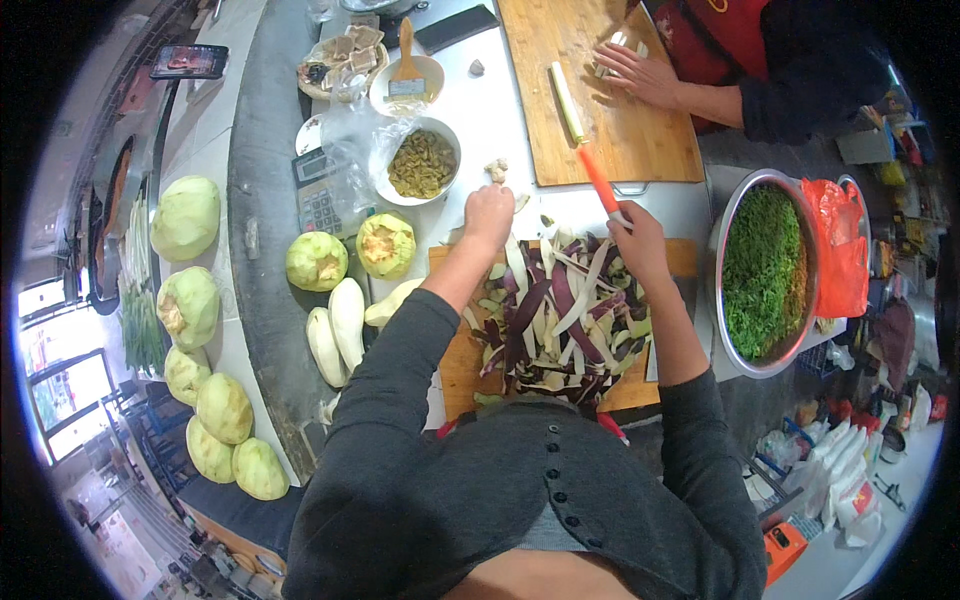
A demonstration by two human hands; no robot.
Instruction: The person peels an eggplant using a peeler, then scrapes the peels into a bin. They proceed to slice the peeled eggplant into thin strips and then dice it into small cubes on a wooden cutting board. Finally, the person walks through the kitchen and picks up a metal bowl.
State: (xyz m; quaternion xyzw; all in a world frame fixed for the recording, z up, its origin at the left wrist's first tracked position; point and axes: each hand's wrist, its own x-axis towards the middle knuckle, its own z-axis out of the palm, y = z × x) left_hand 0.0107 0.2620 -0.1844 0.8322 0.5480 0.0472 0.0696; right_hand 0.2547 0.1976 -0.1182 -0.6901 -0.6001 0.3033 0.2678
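My left hand (491, 216) is curled just above the top edge of the lower cutting board. A knobbly pale piece, perhaps ginger root (496, 168), lies right at its fingertips; whether they pinch it is unclear. In my right hand (640, 238) is a slim orange tool (598, 177), blurred, gripped by its pale end and pointing toward the upper board. Between and below both hands, purple and white eggplant peels (559, 307) mixed with green peels cover most of the lower wooden cutting board (457, 375).
Across from me, a co-worker's hand (637, 75) rests on white pieces on another cutting board (615, 150), beside a scallion-like stalk (566, 101). Left are peeled eggplants (347, 322), peeled round vegetables (315, 260), a calculator (315, 191) and a bowl (421, 163). Right stands a basin of chopped greens (761, 270).
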